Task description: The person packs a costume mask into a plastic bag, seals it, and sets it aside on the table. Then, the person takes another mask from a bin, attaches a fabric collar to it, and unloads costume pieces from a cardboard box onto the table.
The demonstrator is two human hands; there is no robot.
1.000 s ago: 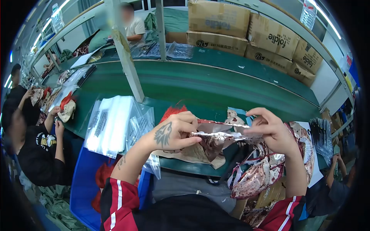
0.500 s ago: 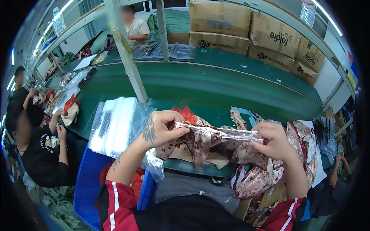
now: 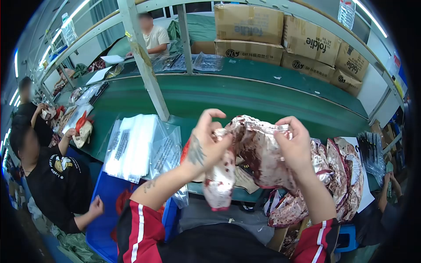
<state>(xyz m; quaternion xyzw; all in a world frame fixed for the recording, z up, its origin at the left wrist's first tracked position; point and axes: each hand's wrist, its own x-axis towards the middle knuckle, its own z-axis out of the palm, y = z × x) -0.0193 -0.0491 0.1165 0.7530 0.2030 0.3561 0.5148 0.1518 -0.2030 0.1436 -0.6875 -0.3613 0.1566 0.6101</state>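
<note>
The left hand reaches toward two o'clock, half curled on one end of the spotted cloth, index finger raised; the right hand, pointing toward eleven, pinches the other end between thumb and fingers. At eight o'clock, a blue bin holds red material. The cloth hangs between both hands, its upper edge running nine to three, two parts drooping toward six.

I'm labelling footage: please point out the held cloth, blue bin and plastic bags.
Held cloth (image 3: 266, 154), head view: broad hanging panel.
Blue bin (image 3: 101, 236), head view: side wall.
Plastic bags (image 3: 133, 147), head view: stack's top.
</note>
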